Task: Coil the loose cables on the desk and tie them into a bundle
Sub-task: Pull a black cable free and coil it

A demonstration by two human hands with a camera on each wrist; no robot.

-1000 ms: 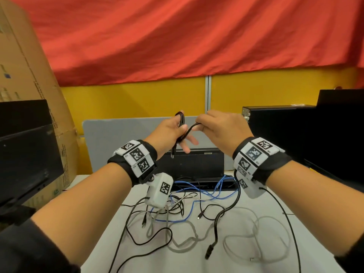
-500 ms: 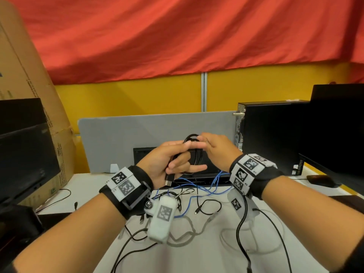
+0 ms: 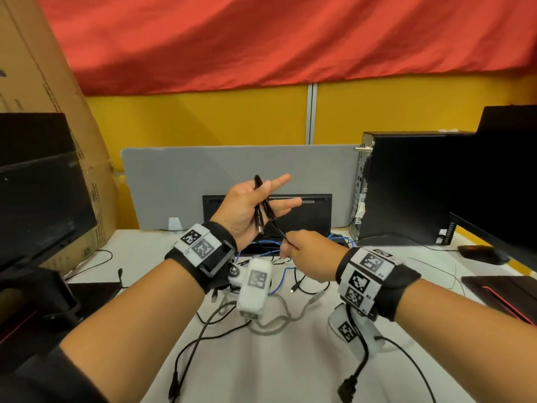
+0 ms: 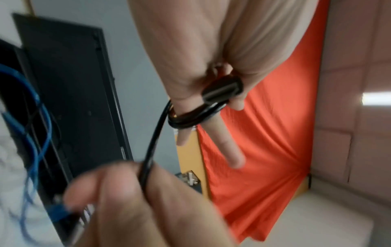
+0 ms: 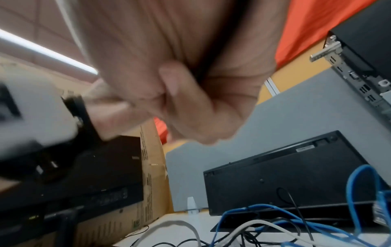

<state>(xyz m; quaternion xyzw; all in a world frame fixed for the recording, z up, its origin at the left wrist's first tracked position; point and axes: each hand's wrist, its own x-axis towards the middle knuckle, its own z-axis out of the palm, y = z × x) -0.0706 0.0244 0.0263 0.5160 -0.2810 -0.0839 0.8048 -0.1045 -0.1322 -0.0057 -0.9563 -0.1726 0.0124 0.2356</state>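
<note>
Head view: left hand [image 3: 247, 210] grips thin black cable loops [image 3: 263, 205] as a former; right hand [image 3: 305, 254] pinches the tail taut for wrapping.

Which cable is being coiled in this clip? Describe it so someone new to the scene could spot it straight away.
Start at the grey divider panel behind the desk. In front of it, raised above the desk, the left hand holds a few loops of the thin black cable, whose free end runs down to the pinching right hand. Unlike the blue, grey and other black cables on the desk, it is held in the air.
</note>
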